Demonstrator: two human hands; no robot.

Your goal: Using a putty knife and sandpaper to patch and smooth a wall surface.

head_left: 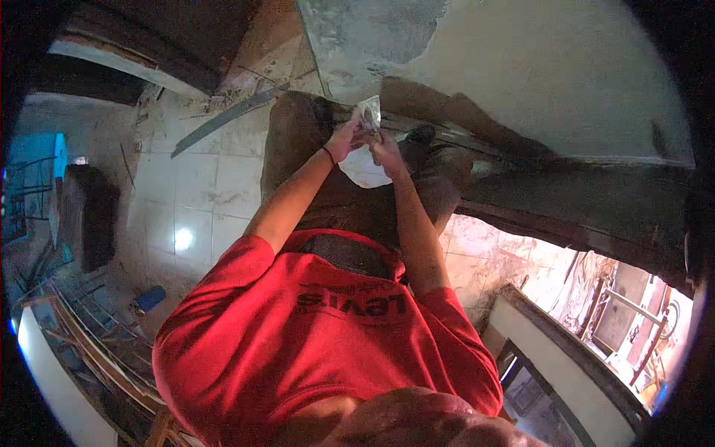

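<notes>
A whitish, crumpled sheet [363, 171], which looks like thin plastic, is between my two hands in front of my dark trousers. One part of it sticks up above my fingers and a wider part hangs below them. My left hand [344, 141], with a dark band at the wrist, pinches it from the left. My right hand [386, 153] is closed on it from the right, close to the left fingertips. Whether something small lies between the fingers cannot be made out. My knees are bent to either side of the sheet.
A long grey strip [223, 121] lies on the pale tiled floor [195, 179] to the left. A peeling wall [536, 82] rises ahead and right. Wooden strips [100, 357] and a blue cylinder [150, 299] are at lower left. A dark-edged panel [558, 350] stands at lower right.
</notes>
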